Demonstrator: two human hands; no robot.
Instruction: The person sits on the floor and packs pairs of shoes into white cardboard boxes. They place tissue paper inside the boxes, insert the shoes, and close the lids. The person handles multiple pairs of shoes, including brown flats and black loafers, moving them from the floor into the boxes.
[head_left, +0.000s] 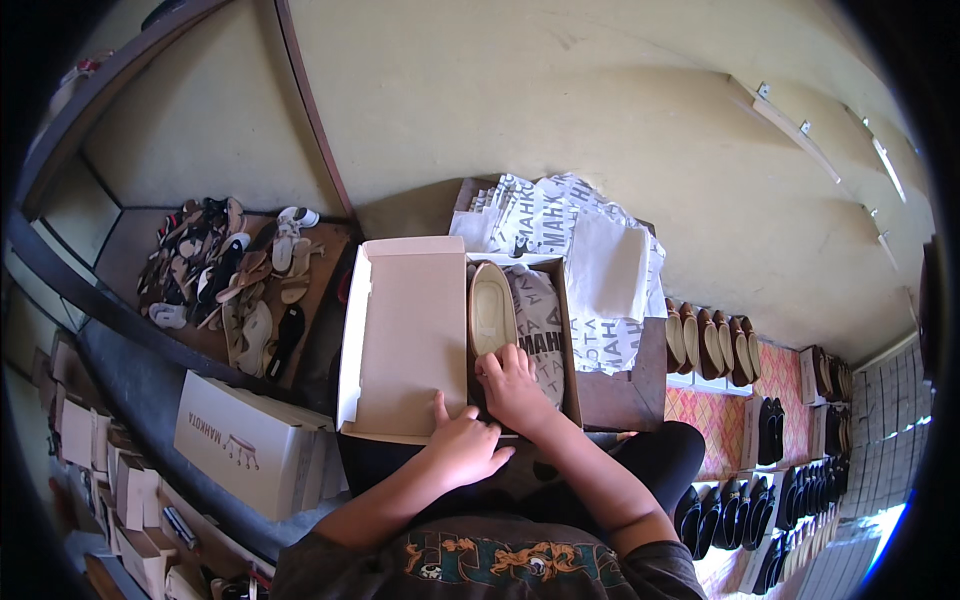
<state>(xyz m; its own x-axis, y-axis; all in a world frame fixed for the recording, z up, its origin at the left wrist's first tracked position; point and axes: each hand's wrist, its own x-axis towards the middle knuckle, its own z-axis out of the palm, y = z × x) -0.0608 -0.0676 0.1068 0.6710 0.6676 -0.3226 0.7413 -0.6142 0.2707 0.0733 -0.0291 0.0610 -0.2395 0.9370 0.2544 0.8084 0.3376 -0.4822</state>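
Note:
An open cardboard shoe box (572,350) rests on my lap, its lid (405,335) flipped open to the left. Inside lies a cream flat shoe (492,310) on printed tissue paper (543,320). My right hand (515,385) reaches into the box, fingers on the heel end of the shoe. My left hand (463,445) rests on the near edge of the lid, fingers spread.
More printed tissue paper (590,245) is heaped behind the box. A pile of sandals (230,275) sits on a shelf at left. A closed white shoe box (250,445) lies lower left. Rows of shoes (710,340) line racks at right.

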